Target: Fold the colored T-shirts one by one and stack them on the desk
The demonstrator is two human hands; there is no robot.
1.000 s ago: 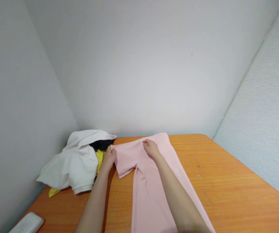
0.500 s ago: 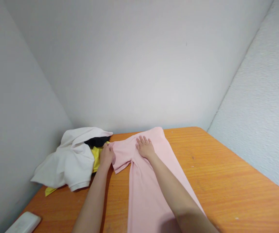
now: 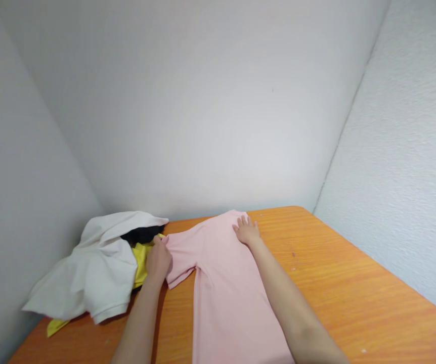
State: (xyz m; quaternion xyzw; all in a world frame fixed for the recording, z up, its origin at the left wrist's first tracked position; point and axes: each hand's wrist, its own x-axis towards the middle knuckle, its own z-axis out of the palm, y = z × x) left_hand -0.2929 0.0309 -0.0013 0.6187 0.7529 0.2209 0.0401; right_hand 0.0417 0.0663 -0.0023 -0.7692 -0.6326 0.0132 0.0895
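Note:
A pink short-sleeved shirt, seemingly folded lengthwise, lies on the wooden table, its sleeve pointing left. My left hand is closed on the sleeve's end, beside the pile of clothes. My right hand rests flat on the shirt's upper right edge with its fingers spread. The lower end of the shirt runs out of the bottom of the view.
Left of the shirt a heap holds a white garment, a yellow cloth and a black cloth. Walls stand at the back, left and right of the orange-brown wooden table.
My right hand has slid right across the shirt from near the sleeve to its far edge. My left hand stays on the sleeve. The camera view has shifted, and a white object at lower left has left it.

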